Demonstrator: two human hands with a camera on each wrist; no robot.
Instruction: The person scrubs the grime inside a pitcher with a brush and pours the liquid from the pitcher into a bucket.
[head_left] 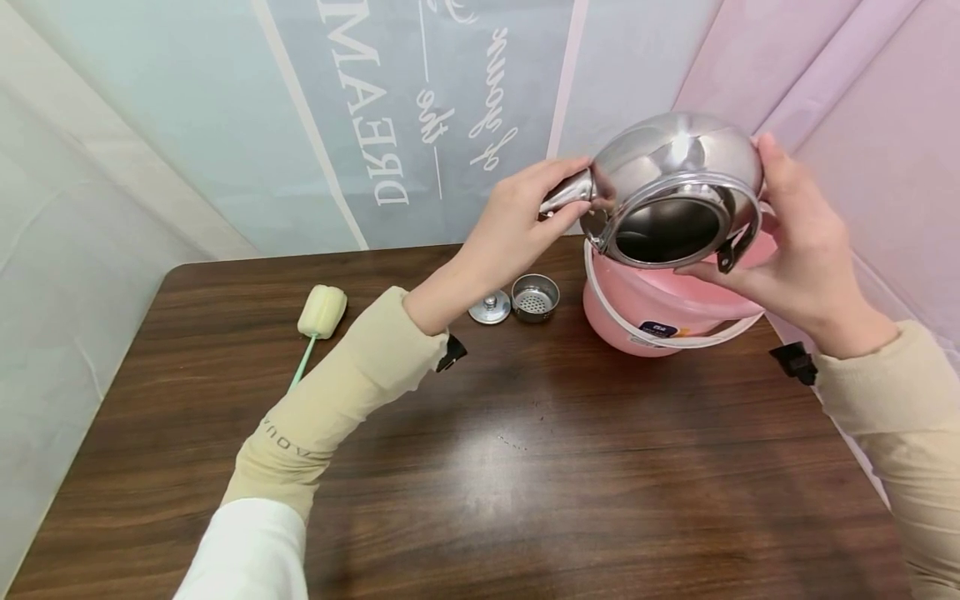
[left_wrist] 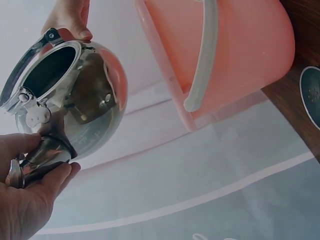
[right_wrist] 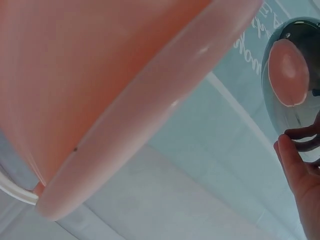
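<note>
A shiny metal teapot [head_left: 671, 154] is held tilted above the pink bucket [head_left: 622, 308], its round uncovered mouth facing me and its hinged handle folded beside the rim. My left hand [head_left: 521, 204] grips the spout, thumb on one side and fingers on the other, as the left wrist view also shows at the spout [left_wrist: 47, 155]. On the opposite side my right hand [head_left: 806, 242] holds the rounded body between thumb and fingers. In the right wrist view the right hand [right_wrist: 302, 185] touches the pot's mirror-like wall. The pot's inside looks dark.
On the brown table [head_left: 525, 500] left of the bucket stand a perforated metal strainer [head_left: 535, 298] and a small knobbed lid [head_left: 491, 308]. A pale yellow sponge brush [head_left: 322, 312] with a green handle lies farther left. Printed cloth [head_left: 465, 125] hangs behind the table.
</note>
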